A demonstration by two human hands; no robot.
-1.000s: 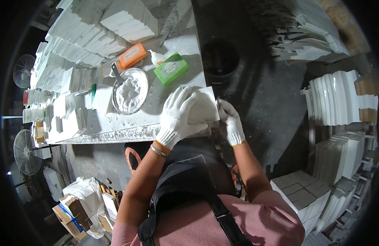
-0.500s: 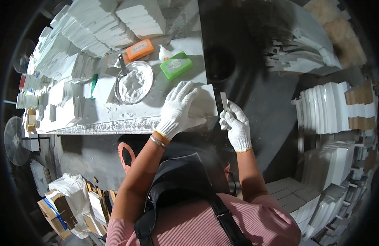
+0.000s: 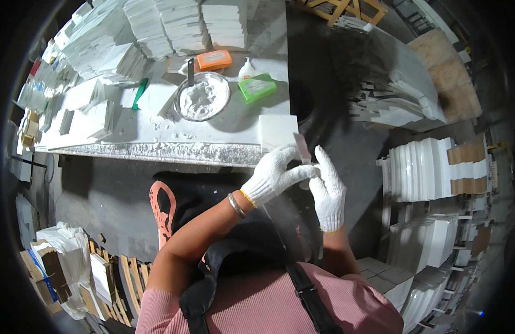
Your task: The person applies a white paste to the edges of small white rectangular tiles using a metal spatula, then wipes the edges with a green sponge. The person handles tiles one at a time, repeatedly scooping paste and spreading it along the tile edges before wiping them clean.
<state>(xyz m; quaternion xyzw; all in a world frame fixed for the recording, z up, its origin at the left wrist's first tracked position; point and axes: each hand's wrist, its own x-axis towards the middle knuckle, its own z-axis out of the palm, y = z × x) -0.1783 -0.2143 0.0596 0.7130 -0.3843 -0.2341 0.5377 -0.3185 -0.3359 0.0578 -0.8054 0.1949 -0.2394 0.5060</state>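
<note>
Both my hands wear white knit gloves and meet just off the table's right front corner. My right hand (image 3: 328, 195) grips the lower end of a thin, flat, greyish strip (image 3: 302, 147), its index finger stretched up alongside. On the strip's other side, my left hand (image 3: 273, 177) pinches it low down, thumb reaching across to the right fingertips. What the strip is for its kind I cannot make out. A white square tile (image 3: 278, 131) lies flat at the table corner, just beyond the left fingers.
On the white-dusted table (image 3: 157, 131) stand a bowl of white paste (image 3: 203, 97) with a scraper (image 3: 191, 71), an orange pack (image 3: 214, 59), a green pack (image 3: 257, 87), and a small white bottle (image 3: 247, 69). Tile stacks (image 3: 146, 33) fill the back; more stacks (image 3: 419, 170) stand at right.
My left hand has come off the tile and moved right and nearer to me, joining the right hand at the strip. The view has shifted, and the tile is now uncovered.
</note>
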